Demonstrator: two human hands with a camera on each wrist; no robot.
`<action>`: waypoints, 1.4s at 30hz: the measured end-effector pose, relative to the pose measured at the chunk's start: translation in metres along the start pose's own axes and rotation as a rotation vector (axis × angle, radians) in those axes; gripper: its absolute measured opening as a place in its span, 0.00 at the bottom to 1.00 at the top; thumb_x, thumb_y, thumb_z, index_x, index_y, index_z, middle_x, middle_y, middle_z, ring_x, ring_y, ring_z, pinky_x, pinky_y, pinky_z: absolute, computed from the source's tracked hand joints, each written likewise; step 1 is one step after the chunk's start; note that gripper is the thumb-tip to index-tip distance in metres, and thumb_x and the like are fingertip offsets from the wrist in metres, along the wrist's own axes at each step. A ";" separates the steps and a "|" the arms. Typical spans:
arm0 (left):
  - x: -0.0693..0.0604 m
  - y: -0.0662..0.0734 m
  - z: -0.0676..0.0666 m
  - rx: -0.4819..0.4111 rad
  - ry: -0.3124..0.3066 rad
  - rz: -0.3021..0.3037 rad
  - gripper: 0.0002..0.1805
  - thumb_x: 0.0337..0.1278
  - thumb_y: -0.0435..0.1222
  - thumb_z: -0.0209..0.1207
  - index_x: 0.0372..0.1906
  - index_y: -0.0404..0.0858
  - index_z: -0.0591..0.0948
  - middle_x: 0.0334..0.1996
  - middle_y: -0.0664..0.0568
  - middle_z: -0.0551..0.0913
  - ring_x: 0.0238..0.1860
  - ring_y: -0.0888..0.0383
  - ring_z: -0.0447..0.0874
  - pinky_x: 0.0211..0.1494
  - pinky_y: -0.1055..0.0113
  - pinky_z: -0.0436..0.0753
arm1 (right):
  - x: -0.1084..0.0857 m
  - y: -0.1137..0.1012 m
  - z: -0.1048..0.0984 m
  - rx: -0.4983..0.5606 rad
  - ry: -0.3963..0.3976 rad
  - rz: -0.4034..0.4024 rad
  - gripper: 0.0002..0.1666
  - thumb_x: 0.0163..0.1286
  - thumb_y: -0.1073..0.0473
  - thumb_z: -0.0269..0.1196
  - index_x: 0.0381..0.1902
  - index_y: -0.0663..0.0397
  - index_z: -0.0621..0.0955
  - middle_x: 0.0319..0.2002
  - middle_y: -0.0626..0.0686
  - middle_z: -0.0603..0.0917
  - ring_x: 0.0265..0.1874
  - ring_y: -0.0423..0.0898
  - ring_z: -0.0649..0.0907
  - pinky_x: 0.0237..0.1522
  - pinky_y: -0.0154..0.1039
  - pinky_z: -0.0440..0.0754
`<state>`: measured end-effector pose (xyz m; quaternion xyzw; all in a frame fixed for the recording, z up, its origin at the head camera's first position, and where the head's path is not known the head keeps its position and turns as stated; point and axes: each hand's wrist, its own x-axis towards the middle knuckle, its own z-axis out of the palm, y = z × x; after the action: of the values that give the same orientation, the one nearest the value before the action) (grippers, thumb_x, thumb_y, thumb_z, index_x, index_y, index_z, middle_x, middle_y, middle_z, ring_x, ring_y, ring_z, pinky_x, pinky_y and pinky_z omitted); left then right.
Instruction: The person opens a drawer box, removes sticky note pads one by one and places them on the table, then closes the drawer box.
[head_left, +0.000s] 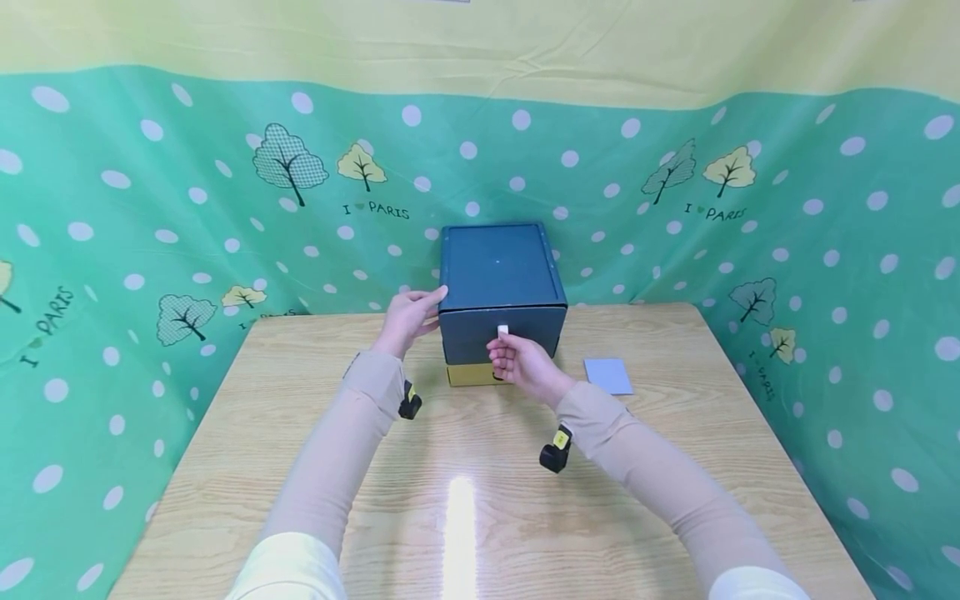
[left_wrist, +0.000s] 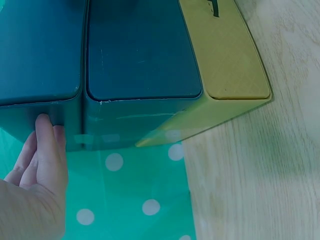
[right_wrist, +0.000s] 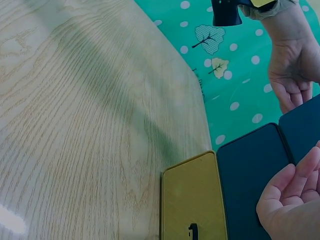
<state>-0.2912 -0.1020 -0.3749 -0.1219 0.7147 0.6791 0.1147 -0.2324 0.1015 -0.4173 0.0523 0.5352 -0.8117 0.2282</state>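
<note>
A drawer box (head_left: 498,267) stands near the table's far edge, dark blue above with a yellow bottom drawer (left_wrist: 235,60). Two dark blue fronts sit over the yellow one in the left wrist view. With straight fingers my left hand (head_left: 410,318) touches the box's left side near its upper front corner; the left wrist view shows this hand (left_wrist: 42,175) flat along that side. At the front, my right hand (head_left: 525,364) pinches a small white tab (head_left: 503,331) between thumb and curled fingers. The right wrist view shows the right hand (right_wrist: 297,200), its fingertips cut off by the frame edge.
A light blue square (head_left: 609,377) lies on the wooden table (head_left: 315,492), right of the box. Green dotted curtain (head_left: 480,167) hangs close behind the box and along both sides. A black strap-like tab (right_wrist: 193,231) sticks out of the yellow drawer.
</note>
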 end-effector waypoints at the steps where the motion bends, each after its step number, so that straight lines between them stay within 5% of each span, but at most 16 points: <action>1: 0.000 0.000 0.000 -0.002 0.000 0.000 0.32 0.58 0.47 0.62 0.62 0.31 0.71 0.65 0.42 0.68 0.63 0.46 0.71 0.63 0.56 0.77 | 0.000 0.000 0.000 -0.001 0.002 0.000 0.21 0.78 0.56 0.41 0.29 0.55 0.77 0.22 0.46 0.78 0.24 0.38 0.76 0.34 0.32 0.75; 42: 0.000 0.000 0.001 -0.008 -0.010 0.015 0.32 0.59 0.47 0.61 0.62 0.30 0.71 0.66 0.42 0.66 0.63 0.45 0.71 0.65 0.55 0.75 | 0.004 -0.002 0.002 0.077 -0.004 0.009 0.22 0.78 0.55 0.43 0.26 0.53 0.78 0.21 0.45 0.77 0.23 0.37 0.75 0.34 0.31 0.72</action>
<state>-0.2909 -0.1012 -0.3747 -0.1136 0.7125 0.6832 0.1125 -0.2361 0.0989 -0.4162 0.0616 0.5027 -0.8308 0.2307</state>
